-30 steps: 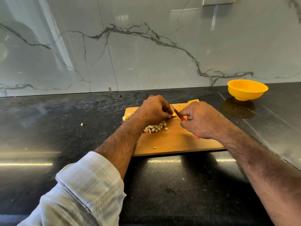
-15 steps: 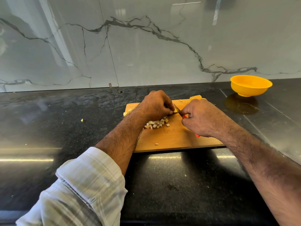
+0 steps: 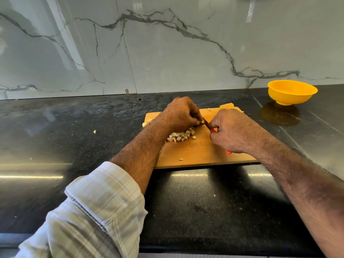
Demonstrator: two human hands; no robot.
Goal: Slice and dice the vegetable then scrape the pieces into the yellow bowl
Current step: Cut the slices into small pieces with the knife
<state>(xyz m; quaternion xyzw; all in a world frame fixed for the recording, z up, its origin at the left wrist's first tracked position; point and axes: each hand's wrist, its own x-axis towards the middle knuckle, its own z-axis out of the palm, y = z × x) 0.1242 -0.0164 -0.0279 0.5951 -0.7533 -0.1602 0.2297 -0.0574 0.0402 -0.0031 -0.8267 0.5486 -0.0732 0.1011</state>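
Note:
A wooden cutting board (image 3: 197, 157) lies on the black counter. My left hand (image 3: 181, 114) curls over a pale yellow vegetable piece (image 3: 202, 121), mostly hidden under the fingers. My right hand (image 3: 232, 132) grips a red-handled knife (image 3: 228, 152); its blade meets the vegetable between my two hands. A heap of small pale diced pieces (image 3: 181, 136) sits on the board just below my left hand. A ridged yellow chunk (image 3: 228, 105) lies at the board's far edge. The yellow bowl (image 3: 291, 92) stands at the back right, well apart from the board.
The black stone counter (image 3: 74, 142) runs up to a white marble wall (image 3: 167, 43). A stray vegetable bit (image 3: 94, 131) lies on the counter left of the board. Another loose bit (image 3: 181, 159) sits near the board's front edge.
My hands stay together on the board, with the knife blade now a little lower against the vegetable. The view has tilted slightly down and left.

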